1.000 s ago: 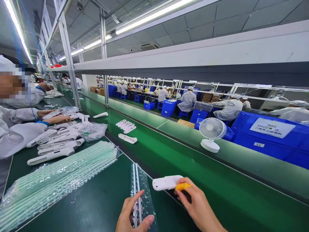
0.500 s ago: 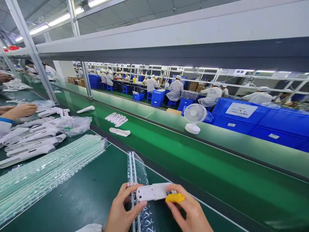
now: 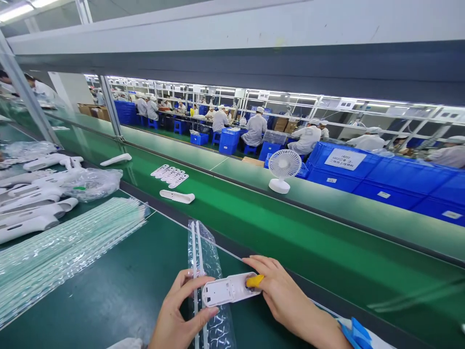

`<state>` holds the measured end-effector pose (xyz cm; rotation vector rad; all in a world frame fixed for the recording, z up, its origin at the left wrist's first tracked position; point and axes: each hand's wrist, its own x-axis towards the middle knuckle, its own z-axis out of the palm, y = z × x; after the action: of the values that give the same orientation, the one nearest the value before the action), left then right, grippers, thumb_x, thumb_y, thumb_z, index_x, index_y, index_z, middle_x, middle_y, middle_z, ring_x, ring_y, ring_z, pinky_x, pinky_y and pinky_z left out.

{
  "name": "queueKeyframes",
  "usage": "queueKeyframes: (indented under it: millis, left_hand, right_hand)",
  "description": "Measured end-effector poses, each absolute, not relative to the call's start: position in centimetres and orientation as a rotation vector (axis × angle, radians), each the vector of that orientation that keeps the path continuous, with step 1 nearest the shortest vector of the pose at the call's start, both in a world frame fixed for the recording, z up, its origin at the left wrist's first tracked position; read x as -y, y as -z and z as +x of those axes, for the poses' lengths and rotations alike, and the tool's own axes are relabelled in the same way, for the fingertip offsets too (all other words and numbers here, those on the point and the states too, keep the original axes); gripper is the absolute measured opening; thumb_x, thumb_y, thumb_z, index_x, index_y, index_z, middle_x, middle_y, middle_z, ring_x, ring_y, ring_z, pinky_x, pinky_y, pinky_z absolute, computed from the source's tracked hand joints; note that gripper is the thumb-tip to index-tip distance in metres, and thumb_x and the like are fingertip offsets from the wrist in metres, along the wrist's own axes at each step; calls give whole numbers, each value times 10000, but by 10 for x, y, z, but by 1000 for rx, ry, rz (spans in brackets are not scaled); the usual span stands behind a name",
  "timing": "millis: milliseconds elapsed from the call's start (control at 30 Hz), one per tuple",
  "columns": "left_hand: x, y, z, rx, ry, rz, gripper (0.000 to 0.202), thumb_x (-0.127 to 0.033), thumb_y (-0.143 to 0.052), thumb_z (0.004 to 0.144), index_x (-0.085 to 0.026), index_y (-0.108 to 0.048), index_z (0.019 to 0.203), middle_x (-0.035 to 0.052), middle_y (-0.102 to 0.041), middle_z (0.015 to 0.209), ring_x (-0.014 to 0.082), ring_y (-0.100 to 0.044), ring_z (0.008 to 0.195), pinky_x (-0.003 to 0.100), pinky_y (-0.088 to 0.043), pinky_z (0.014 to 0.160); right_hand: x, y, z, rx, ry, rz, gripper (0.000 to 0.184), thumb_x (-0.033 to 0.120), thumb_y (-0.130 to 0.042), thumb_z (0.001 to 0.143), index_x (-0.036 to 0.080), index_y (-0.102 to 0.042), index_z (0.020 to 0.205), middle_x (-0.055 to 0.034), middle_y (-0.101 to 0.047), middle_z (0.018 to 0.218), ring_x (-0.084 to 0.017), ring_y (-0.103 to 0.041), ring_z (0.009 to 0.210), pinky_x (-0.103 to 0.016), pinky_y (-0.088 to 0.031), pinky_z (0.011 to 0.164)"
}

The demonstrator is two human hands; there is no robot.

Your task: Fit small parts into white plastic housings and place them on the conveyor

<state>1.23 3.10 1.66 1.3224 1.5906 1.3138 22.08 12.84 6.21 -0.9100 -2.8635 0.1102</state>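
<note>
My left hand (image 3: 178,315) grips the left end of a small white plastic casing (image 3: 227,290), thumb below and fingers over the top. My right hand (image 3: 281,293) closes on the casing's right end, where a yellow piece (image 3: 254,280) sits under my fingertips. The casing hovers just above a strip of clear bubble wrap (image 3: 201,257) that carries two white rods and lies on the dark green bench (image 3: 119,300).
A stack of bubble-wrap sleeves (image 3: 65,247) and several long white housings (image 3: 32,213) lie to the left. The green conveyor (image 3: 276,228) carries white parts (image 3: 177,196). A white desk fan (image 3: 283,169) and blue crates (image 3: 381,177) stand beyond, with seated workers further back.
The camera has tilted down and right. My left hand left the bubble wrap and took the casing's left end; both hands brought the casing lower and closer to me.
</note>
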Motion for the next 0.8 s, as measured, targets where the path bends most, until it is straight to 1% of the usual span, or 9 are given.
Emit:
queueKeyframes:
  millis: [100, 167, 267, 400, 567, 633, 700, 767, 800]
  left_hand:
    - [-32, -23, 15, -1589, -1311, 1274, 319, -456, -675, 631, -282, -697, 898, 66, -503, 1069, 295, -468, 1064, 346, -377, 916]
    - [-32, -26, 17, -1586, -1290, 1234, 329, -458, -670, 621, -278, -698, 895, 75, -491, 1076, 304, -467, 1060, 351, -394, 893]
    - [-31, -27, 19, -1578, -1241, 1203, 311, -452, -651, 648, -303, -685, 919, 68, -463, 1115, 294, -444, 1086, 324, -416, 859]
    - [-29, -27, 20, -1570, -1235, 1184, 317, -471, -657, 640, -312, -684, 913, 62, -463, 1108, 296, -435, 1090, 336, -405, 884]
    - [-27, -27, 19, -1580, -1231, 1201, 306, -453, -659, 655, -321, -678, 931, 52, -466, 1115, 279, -444, 1082, 324, -402, 897]
    - [-27, -26, 19, -1579, -1233, 1222, 301, -444, -661, 662, -323, -675, 937, 47, -469, 1110, 271, -452, 1075, 314, -411, 891]
    - [-28, -24, 18, -1576, -1248, 1262, 294, -434, -663, 667, -321, -675, 938, 43, -483, 1092, 265, -461, 1070, 314, -402, 905]
    - [-28, -22, 17, -1585, -1269, 1289, 290, -430, -668, 665, -317, -677, 931, 39, -496, 1081, 264, -467, 1068, 313, -395, 916]
    - [-28, -21, 17, -1589, -1278, 1294, 290, -433, -667, 666, -314, -677, 930, 38, -502, 1078, 263, -473, 1063, 310, -401, 907]
  right_hand:
    - [-129, -63, 223, 2970, 89, -840, 395, -2, -394, 783, 221, -613, 1024, -62, -434, 1343, -281, -367, 1236, -542, -338, 973]
    - [-130, -62, 225, 2995, 230, -771, 357, 38, -398, 816, 224, -606, 1039, -76, -420, 1351, -296, -372, 1232, -573, -332, 963]
    - [-132, -59, 230, 2968, 362, -692, 280, 106, -402, 852, 215, -623, 985, -81, -424, 1347, -290, -388, 1223, -555, -358, 954]
    - [-132, -59, 234, 2881, 413, -663, 310, 77, -369, 851, 209, -626, 965, -71, -451, 1328, -263, -430, 1190, -504, -395, 942]
    - [-132, -60, 235, 2778, 274, -620, 393, 0, -310, 812, 195, -608, 979, -84, -538, 1234, -243, -493, 1116, -459, -438, 894]
    - [-132, -59, 237, 2689, 128, -630, 365, 18, -309, 824, 182, -577, 1010, -98, -583, 1148, -218, -530, 1053, -411, -468, 860]
    - [-132, -54, 240, 2628, -59, -675, 289, 121, -410, 849, 189, -503, 1114, -95, -585, 1116, -202, -538, 1029, -375, -482, 850]
    - [-131, -46, 242, 2599, -225, -747, 392, 217, -540, 815, 223, -423, 1189, -77, -577, 1118, -201, -535, 1038, -369, -482, 860]
    - [-131, -41, 242, 2581, -285, -792, 434, 233, -570, 798, 241, -405, 1198, -68, -574, 1123, -202, -534, 1045, -374, -480, 867]
